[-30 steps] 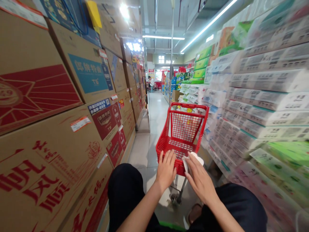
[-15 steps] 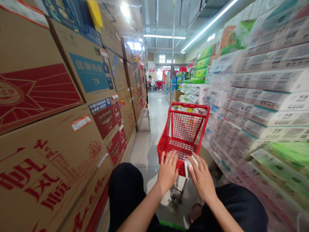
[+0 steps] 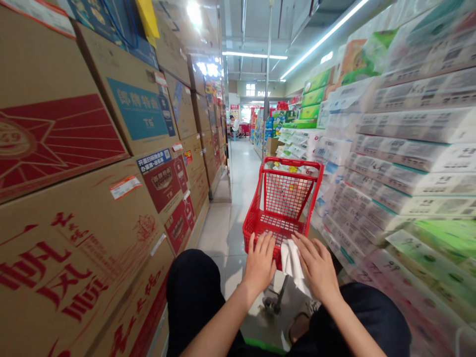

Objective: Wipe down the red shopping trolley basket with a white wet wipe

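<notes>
A red plastic shopping cart (image 3: 251, 225) with a grid-like basket stands in front of my knees. My left hand (image 3: 262, 262) rests on its near rim, fingers laid over the edge and gripping it. Beside it on the right, my right hand (image 3: 316, 265) holds a white cloth (image 3: 292, 260) against the same rim, and the cloth's lower end hangs down outside the basket. Grey cart legs with casters (image 3: 273, 303) show below my hands. The undersides of my fingers are hidden.
Stacked cardboard boxes (image 3: 89, 223) wall the left side. Piled packs of tissue paper (image 3: 401, 163) line the right, close to the cart. A tiled floor aisle (image 3: 241, 158) runs ahead past a metal pole (image 3: 267, 74). A person (image 3: 234, 126) sits far back.
My right hand has shifted slightly to the right and down along the rim, and more of the white cloth now shows. My left hand and the cart have hardly moved.
</notes>
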Available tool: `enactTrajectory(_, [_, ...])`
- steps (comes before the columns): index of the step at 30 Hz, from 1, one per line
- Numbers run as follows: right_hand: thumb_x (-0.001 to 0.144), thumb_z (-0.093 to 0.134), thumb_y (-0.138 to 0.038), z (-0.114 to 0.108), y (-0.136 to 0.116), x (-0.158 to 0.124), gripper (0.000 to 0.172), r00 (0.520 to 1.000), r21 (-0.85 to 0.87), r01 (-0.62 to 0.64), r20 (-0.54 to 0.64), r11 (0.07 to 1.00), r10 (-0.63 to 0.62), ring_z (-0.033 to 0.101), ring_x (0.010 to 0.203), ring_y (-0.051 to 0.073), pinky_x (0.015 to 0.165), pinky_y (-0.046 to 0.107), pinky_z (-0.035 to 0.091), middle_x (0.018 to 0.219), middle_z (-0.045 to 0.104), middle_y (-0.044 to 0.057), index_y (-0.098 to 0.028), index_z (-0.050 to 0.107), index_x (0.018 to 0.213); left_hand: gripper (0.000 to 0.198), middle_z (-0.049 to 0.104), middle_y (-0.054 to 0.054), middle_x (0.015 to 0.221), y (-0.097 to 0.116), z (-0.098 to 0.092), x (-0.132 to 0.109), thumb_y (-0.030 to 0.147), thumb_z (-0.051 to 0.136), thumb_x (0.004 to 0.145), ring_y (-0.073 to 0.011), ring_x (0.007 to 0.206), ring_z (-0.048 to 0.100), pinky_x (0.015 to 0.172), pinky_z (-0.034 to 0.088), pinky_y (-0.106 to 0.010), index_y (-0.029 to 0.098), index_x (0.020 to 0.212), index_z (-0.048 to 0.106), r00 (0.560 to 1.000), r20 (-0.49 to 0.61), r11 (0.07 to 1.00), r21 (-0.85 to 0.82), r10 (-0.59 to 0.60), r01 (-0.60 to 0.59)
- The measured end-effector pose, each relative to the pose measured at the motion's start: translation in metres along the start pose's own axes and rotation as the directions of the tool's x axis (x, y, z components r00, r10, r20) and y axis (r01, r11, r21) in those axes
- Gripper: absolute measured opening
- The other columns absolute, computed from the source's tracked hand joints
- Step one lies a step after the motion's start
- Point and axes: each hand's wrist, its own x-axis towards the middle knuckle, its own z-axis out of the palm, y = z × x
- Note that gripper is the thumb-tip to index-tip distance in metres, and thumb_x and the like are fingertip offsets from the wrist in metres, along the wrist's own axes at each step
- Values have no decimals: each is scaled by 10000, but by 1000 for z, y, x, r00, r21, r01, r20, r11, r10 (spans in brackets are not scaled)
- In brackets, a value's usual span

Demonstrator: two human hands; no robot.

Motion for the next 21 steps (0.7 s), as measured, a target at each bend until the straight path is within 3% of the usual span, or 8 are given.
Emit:
enactTrajectory(5, [1028, 432, -307, 15, -36, 3, 610, 998, 94, 56, 3, 994, -56, 478, 1394, 264, 1238, 556, 244, 1529, 521, 43, -292, 267, 1615, 650, 358, -118, 1627, 2, 4, -1, 215, 532, 909, -293, 1518, 296, 1290, 102, -577, 131, 1533, 372, 999, -41, 998, -63, -19, 16])
enactTrajectory(8, [1037, 417, -336, 12, -43, 8, 613, 997, 180, 49, 57, 982, -60, 432, 1444, 248, 1256, 552, 218, 1579, 456, 39, -313, 233, 1621, 699, 400, -108, 1605, -4, -1, 1, 85, 471, 857, -259, 1519, 308, 1289, 147, -569, 142, 1542, 345, 997, -49, 987, -154, -53, 45])
enactTrajectory(12, [1056, 346, -377, 1, -22, 14, 555, 996, 401, -61, 81, 914, 31, 345, 1500, 220, 1252, 511, 270, 1624, 385, 25, -321, 281, 1604, 598, 483, -80, 1547, -6, -24, 5, 59, 384, 904, -205, 1470, 400, 1262, 269, -541, 204, 1483, 415, 990, -82, 953, -291, -115, 87])
enactTrajectory(15, [1060, 314, -377, 2, 2, 18, 508, 985, 492, -159, 14, 856, 174, 377, 1482, 214, 1256, 529, 250, 1587, 446, 39, -313, 376, 1560, 441, 506, -63, 1523, 11, -37, 8, 180, 394, 999, -206, 1450, 421, 1265, 274, -515, 242, 1424, 493, 992, -117, 959, -284, -37, 2])
enactTrajectory(17, [1058, 318, -372, 7, 17, 21, 492, 985, 481, -158, 15, 862, 173, 438, 1443, 216, 1251, 549, 251, 1532, 517, 54, -305, 419, 1535, 421, 504, -54, 1528, 26, -31, 11, 275, 434, 1022, -215, 1454, 416, 1277, 252, -491, 249, 1437, 498, 993, -90, 971, -220, 78, -96])
enactTrajectory(19, [1055, 320, -354, 14, 26, 23, 482, 991, 428, -128, 32, 895, 127, 475, 1416, 223, 1236, 568, 276, 1480, 570, 66, -291, 454, 1514, 492, 483, -66, 1550, 39, -14, 14, 363, 461, 1028, -228, 1466, 403, 1274, 267, -455, 213, 1496, 444, 987, -41, 979, -124, 156, -160])
enactTrajectory(21, [1052, 321, -331, 18, 31, 24, 472, 996, 362, -90, 29, 928, 85, 484, 1409, 230, 1220, 578, 302, 1447, 599, 77, -273, 492, 1488, 534, 468, -97, 1563, 43, 7, 17, 341, 429, 1043, -231, 1459, 420, 1255, 302, -432, 150, 1540, 379, 981, 1, 981, 7, 195, -195])
